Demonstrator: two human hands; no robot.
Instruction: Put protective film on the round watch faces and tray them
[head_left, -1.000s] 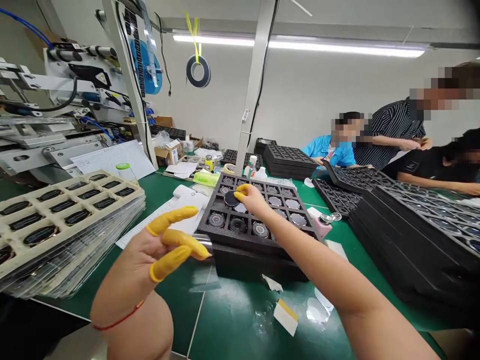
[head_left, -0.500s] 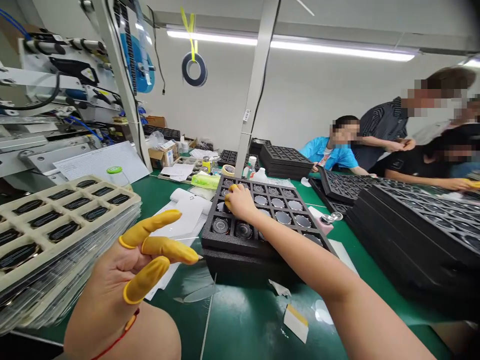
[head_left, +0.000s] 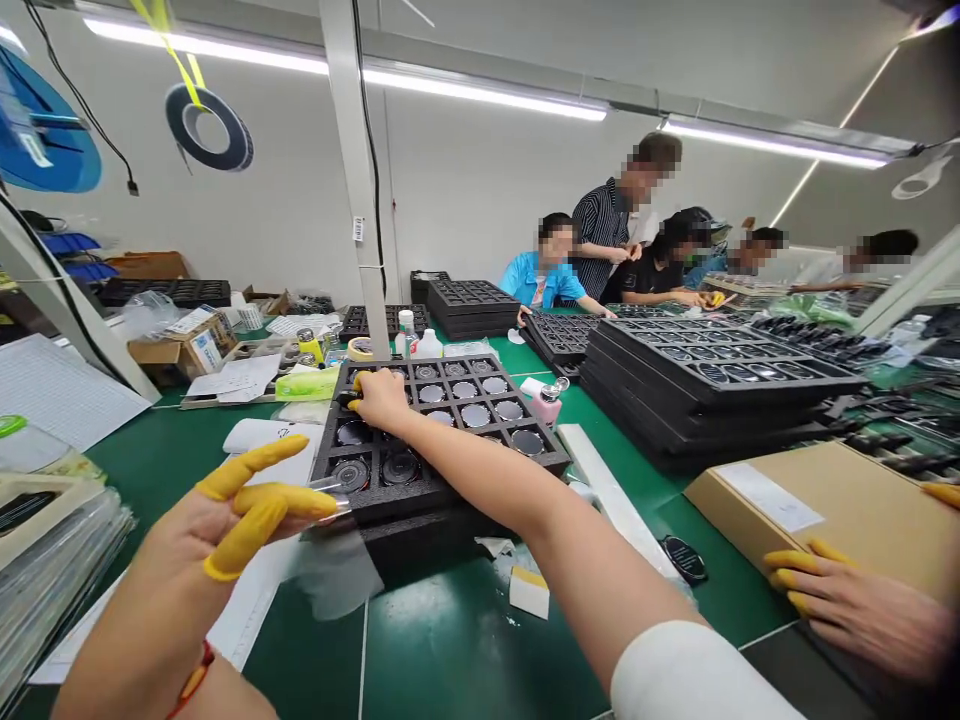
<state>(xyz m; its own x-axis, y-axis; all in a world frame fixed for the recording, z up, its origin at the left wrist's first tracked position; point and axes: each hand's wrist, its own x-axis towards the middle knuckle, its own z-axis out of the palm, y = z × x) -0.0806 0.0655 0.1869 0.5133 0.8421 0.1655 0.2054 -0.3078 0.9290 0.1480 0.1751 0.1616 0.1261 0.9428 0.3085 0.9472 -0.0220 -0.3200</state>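
Note:
My left hand (head_left: 202, 530), with yellow finger cots, is at the lower left, pinching a thin clear film (head_left: 337, 578) that hangs beside the near left corner of a black foam tray (head_left: 442, 490). Round dark and silvery discs sit in the tray's square compartments. Over the tray's left side, my right hand (head_left: 381, 398) has its yellow-tipped fingers closed on a dark part (head_left: 348, 399), which is mostly hidden.
Foam trays (head_left: 637, 410) are stacked at right. A person's hand (head_left: 847, 600) touches a cardboard box (head_left: 840, 490). A black disc (head_left: 684, 558) lies nearby. Pale trays (head_left: 67, 530) stand at left; a pink bottle (head_left: 546, 405) is behind the tray. Several people sit or stand beyond.
The view has swung right, bringing the box and the other person's hand into sight. My right hand now shows a dark part at its fingertips. The film at my left hand shows more clearly.

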